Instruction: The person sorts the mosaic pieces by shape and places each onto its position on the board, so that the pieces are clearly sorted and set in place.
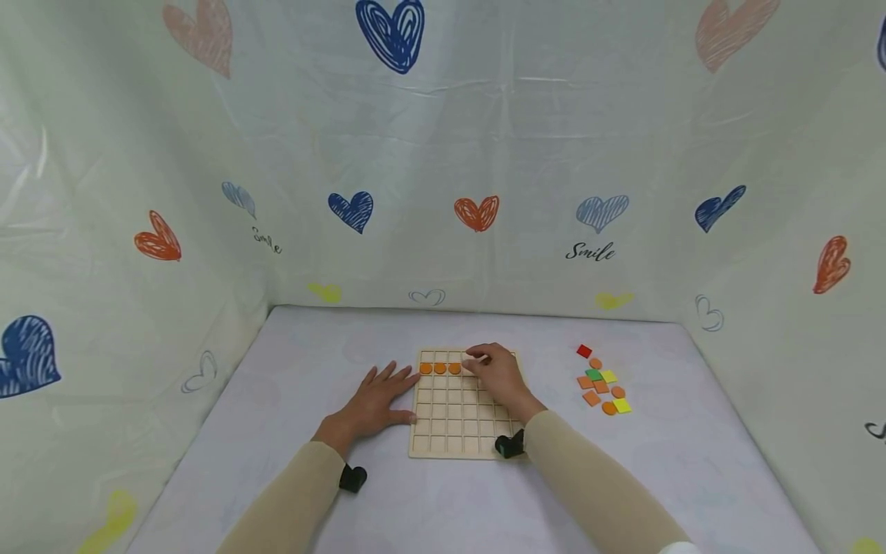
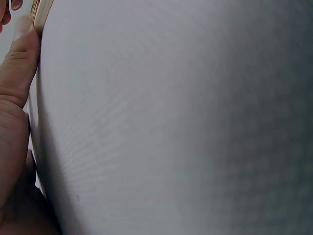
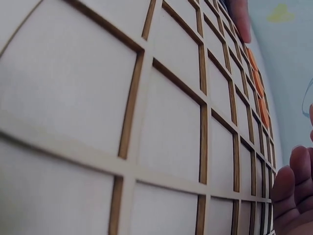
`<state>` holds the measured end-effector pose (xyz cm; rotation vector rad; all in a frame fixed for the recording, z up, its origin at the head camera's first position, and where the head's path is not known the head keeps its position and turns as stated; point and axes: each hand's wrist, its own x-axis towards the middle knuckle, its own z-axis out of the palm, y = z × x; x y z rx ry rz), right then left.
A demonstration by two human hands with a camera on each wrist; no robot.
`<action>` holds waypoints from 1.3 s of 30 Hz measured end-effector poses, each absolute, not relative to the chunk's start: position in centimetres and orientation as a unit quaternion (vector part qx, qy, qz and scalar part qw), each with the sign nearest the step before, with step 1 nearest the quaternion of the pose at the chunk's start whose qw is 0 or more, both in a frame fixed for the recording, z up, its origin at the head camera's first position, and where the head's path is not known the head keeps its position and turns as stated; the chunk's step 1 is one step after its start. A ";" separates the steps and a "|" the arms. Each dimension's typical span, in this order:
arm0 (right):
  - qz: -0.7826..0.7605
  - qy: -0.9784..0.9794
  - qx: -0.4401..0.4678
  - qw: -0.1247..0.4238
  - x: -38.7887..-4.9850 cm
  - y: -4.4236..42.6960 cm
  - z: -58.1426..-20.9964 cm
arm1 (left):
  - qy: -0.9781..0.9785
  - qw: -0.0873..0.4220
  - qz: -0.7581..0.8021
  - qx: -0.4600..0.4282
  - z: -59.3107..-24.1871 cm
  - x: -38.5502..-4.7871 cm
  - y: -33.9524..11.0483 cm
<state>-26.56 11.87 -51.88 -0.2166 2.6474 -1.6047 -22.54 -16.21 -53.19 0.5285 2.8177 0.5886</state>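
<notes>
Tabletop (image 1: 415,504): orange discs (image 1: 440,368) in board (image 1: 446,428)

Passage between board (image 1: 455,411) and tiles (image 1: 601,387); right sleeve (image 1: 595,477) nearside.

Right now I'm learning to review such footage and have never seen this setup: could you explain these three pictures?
There is no machine, just a person working bare-handed. The wide picture is taken from the head, the two close-ups from the wrists. On the pale table lies a wooden grid board with three orange discs in a row; loose coloured pieces lie to its right. The left hand is spread, its thumb at the board's left edge. The right hand is over the board; whether it pinches anything is hidden.
</notes>
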 end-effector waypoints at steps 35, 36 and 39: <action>-0.481 0.875 -0.056 -0.012 -24.9 15.6 -50.9 | 0.957 0.107 0.206 0.176 -53.0 -22.4 -16.2; -0.476 0.877 -0.057 -0.015 -24.7 15.8 -50.8 | 0.957 0.108 0.205 0.176 -53.0 -22.4 -16.2; -0.464 0.884 -0.056 -0.024 -24.2 16.5 -50.8 | 0.957 0.109 0.203 0.177 -53.0 -22.4 -16.2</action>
